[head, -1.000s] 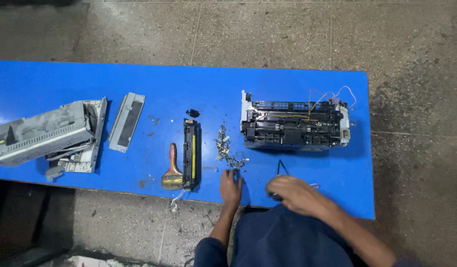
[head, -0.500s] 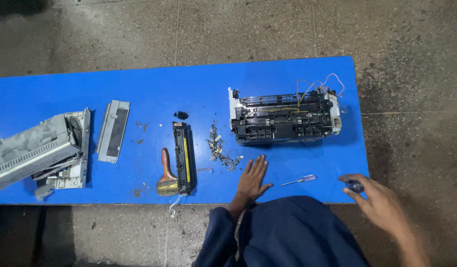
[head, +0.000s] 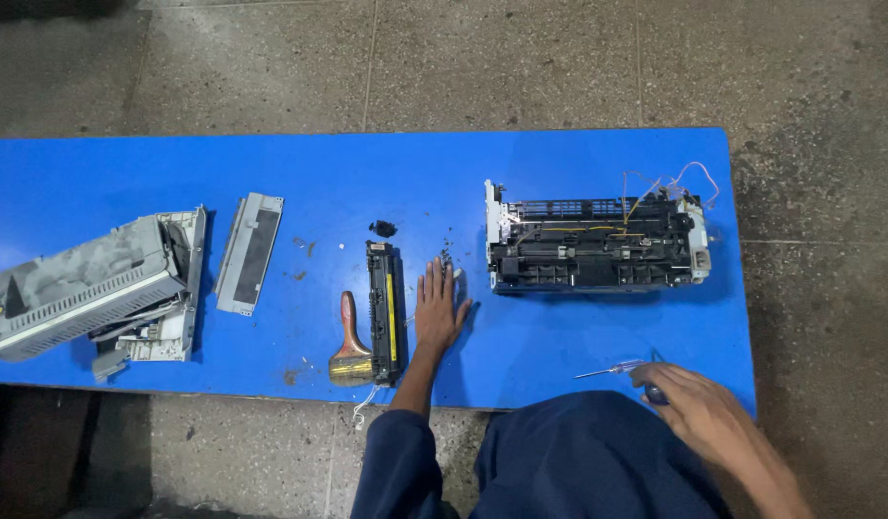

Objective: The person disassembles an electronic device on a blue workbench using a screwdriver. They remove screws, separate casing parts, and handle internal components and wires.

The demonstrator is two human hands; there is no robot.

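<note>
My left hand (head: 439, 309) lies flat on the blue table (head: 559, 163) with its fingers spread, holding nothing. It rests between a black and yellow roller unit (head: 384, 308) and a stripped printer chassis (head: 598, 245). Small dark debris (head: 448, 258) lies just past its fingertips. My right hand (head: 699, 415) is at the table's near right edge, fingers curled around a small dark object (head: 655, 393). It sits right beside the handle end of a thin screwdriver (head: 607, 369) lying on the table.
A wooden-handled paintbrush (head: 350, 344) lies left of the roller unit. A grey panel (head: 250, 252) and a pile of grey printer covers (head: 88, 288) are at the left. A small black piece (head: 382, 229) sits behind the roller unit. Loose wires (head: 675, 178) rise from the chassis.
My left hand has slid forward from the table's near edge and spread flat by the debris. My right hand swung out to the right, leaving the screwdriver on the table, then came back beside it.
</note>
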